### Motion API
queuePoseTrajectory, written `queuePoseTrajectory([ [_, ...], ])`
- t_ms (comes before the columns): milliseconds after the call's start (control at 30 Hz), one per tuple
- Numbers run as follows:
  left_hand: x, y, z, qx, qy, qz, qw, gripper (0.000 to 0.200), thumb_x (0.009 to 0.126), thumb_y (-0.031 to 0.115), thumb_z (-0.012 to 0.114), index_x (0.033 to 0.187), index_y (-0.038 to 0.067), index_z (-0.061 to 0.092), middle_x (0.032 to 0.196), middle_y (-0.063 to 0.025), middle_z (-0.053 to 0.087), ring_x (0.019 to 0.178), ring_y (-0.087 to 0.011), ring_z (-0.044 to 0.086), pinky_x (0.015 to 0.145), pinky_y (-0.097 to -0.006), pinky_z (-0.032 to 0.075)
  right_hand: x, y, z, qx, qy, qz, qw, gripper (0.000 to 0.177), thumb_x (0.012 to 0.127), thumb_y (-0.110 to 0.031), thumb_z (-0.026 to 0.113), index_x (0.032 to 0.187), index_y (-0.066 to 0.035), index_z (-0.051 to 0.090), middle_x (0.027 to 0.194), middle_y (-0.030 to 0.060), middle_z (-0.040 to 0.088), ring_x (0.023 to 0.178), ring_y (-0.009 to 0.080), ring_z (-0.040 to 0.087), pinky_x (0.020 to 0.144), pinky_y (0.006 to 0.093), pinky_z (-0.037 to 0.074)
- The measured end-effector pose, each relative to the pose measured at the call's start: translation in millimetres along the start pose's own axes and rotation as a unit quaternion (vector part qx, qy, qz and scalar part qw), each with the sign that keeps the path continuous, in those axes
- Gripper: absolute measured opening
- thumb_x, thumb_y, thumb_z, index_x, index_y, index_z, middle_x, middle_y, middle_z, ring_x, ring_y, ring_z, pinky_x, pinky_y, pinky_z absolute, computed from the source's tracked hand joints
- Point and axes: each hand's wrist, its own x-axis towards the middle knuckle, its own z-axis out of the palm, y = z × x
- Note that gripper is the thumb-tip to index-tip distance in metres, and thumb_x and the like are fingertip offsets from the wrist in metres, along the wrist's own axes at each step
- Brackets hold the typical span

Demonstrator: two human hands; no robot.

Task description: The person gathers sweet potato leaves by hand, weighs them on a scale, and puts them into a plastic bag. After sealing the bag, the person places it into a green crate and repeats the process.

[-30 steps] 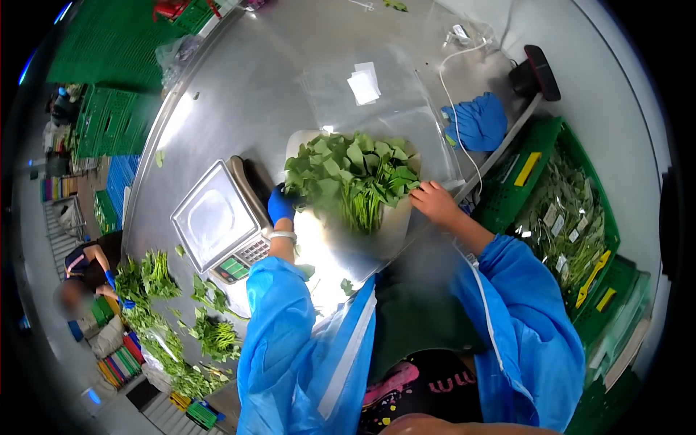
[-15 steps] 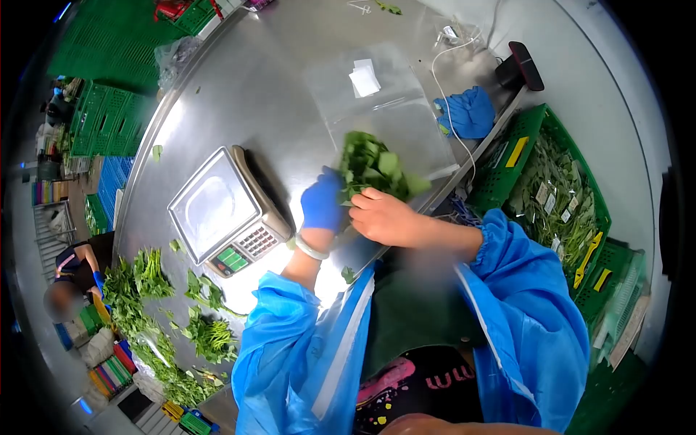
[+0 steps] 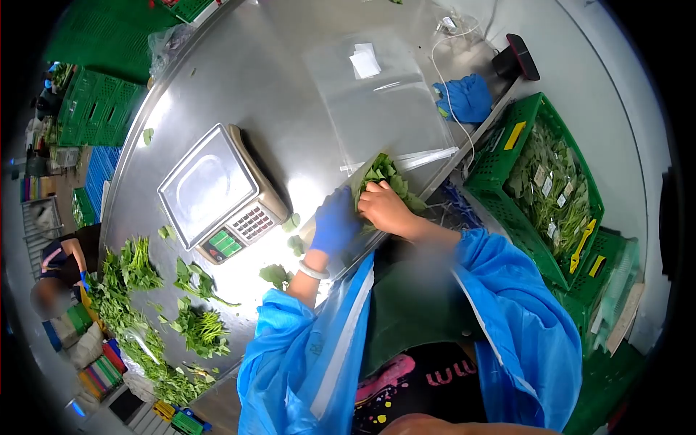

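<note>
A bunch of leafy greens (image 3: 388, 171) is between my hands at the table's near edge, with what looks like clear plastic film along its left side. My left hand (image 3: 336, 221), in a blue glove, is closed at the left of the bunch, its fingertips partly hidden. Bare, my right hand (image 3: 386, 209) grips the leaves from the right with bent fingers. Beyond them lie flat clear plastic bags (image 3: 384, 109) with white paper slips (image 3: 365, 61) on top. A digital scale (image 3: 223, 194) stands to the left of my gloved hand.
Loose leaves (image 3: 275, 275) lie near my left forearm. Bunches of greens (image 3: 199, 326) and a larger pile (image 3: 138, 337) cover the left side of the steel table. A green crate (image 3: 500, 185) of packed greens stands right; a blue cloth-like item (image 3: 464, 98) and white cable (image 3: 437, 72) lie nearby.
Both hands have brought the bunch lower, towards my body, and the right hand now covers more of it. Loose leaves now show on the table beside my left hand. The view has shifted slightly.
</note>
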Motion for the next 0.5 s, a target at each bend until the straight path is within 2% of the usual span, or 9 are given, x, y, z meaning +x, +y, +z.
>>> queuePoseTrajectory([
  [33,-7.1,6.5,8.1,0.017,-0.019,-0.061,0.998,0.079,0.076,0.036,0.069,0.14,0.002,0.037,0.134,-0.022,0.049,0.119,-0.0416,0.049,0.1,-0.0511,0.038,0.0,-2.4,-3.3,0.019,-0.009,0.0,1.0,0.009,0.074,-0.017,0.066,0.077,-0.008,0.065,0.082,0.0031,0.059,0.092,0.0226,0.051,0.082,0.0373,0.039],
  [67,-11.1,14.0,11.6,0.013,-0.017,-0.064,0.998,0.079,0.076,0.036,0.069,0.14,0.002,0.037,0.134,-0.022,0.049,0.119,-0.0416,0.049,0.1,-0.0511,0.038,-1.4,-3.9,-2.5,0.017,-0.014,-0.002,1.0,0.009,0.074,-0.017,0.066,0.077,-0.008,0.065,0.082,0.0031,0.059,0.092,0.0226,0.051,0.082,0.0373,0.039],
  [133,-20.9,25.6,16.3,0.045,-0.07,-0.113,0.99,0.082,0.082,0.039,0.061,0.148,0.004,0.026,0.149,-0.0222,0.029,0.136,-0.041,0.029,0.109,-0.0532,0.024,-5.7,-9.7,-2.2,0.001,-0.028,-0.001,1.0,0.01,0.074,-0.017,0.066,0.078,-0.008,0.063,0.085,0.0038,0.059,0.092,0.0234,0.051,0.081,0.0381,0.039],
  [267,-33.0,17.5,42.8,0.098,-0.032,-0.102,0.989,0.082,0.084,0.044,0.059,0.148,0.004,0.025,0.151,-0.0198,0.026,0.139,-0.0392,0.024,0.109,-0.0553,0.021,-10.6,-36.2,-29.2,-0.09,-0.068,-0.072,0.991,0.021,0.074,-0.017,0.067,0.094,-0.008,0.065,0.103,0.0065,0.06,0.103,0.0252,0.052,0.089,0.0386,0.04],
  [333,-37.7,19.2,47.9,0.104,0.019,-0.077,0.991,0.083,0.083,0.045,0.059,0.148,0.005,0.026,0.151,-0.019,0.027,0.138,-0.0393,0.025,0.109,-0.0563,0.021,1.7,-60.6,-59.9,-0.101,-0.024,-0.16,0.982,0.053,0.072,-0.022,0.072,0.12,-0.008,0.057,0.125,0.0104,0.054,0.116,0.0295,0.049,0.1,0.0399,0.037],
  [367,-41.2,23.4,44.2,0.096,0.003,-0.064,0.993,0.083,0.082,0.045,0.06,0.148,0.007,0.027,0.15,-0.0178,0.028,0.137,-0.0398,0.027,0.11,-0.0572,0.021,14.0,-65.2,-68.3,-0.126,-0.142,-0.135,0.972,0.086,0.065,-0.033,0.078,0.139,-0.009,0.042,0.137,0.0159,0.046,0.126,0.0333,0.043,0.107,0.0425,0.031],
  [400,-41.0,24.8,45.5,0.094,0.004,-0.064,0.994,0.083,0.082,0.045,0.06,0.148,0.007,0.027,0.15,-0.0178,0.028,0.137,-0.0398,0.027,0.11,-0.0572,0.021,23.3,-59.0,-60.6,-0.127,-0.144,-0.136,0.972,0.086,0.065,-0.033,0.078,0.139,-0.009,0.042,0.137,0.0159,0.046,0.126,0.0333,0.043,0.107,0.0425,0.031],
  [467,-37.9,23.4,47.8,0.057,-0.027,-0.126,0.99,0.083,0.081,0.045,0.063,0.147,0.011,0.028,0.148,-0.0172,0.032,0.136,-0.0396,0.03,0.11,-0.0574,0.021,45.4,-30.4,-32.3,-0.289,-0.266,-0.065,0.917,0.103,0.055,-0.05,0.083,0.141,-0.01,0.041,0.137,0.0178,0.045,0.129,0.0338,0.04,0.106,0.0469,0.031],
  [500,-42.1,14.7,63.0,0.125,0.028,-0.097,0.987,0.077,0.082,0.039,0.063,0.147,0.012,0.031,0.145,-0.017,0.036,0.135,-0.0376,0.032,0.11,-0.0563,0.022,59.8,-11.9,-19.8,-0.247,-0.327,-0.046,0.911,0.108,0.052,-0.054,0.083,0.141,-0.009,0.041,0.136,0.019,0.046,0.127,0.0337,0.042,0.106,0.0474,0.031],
])
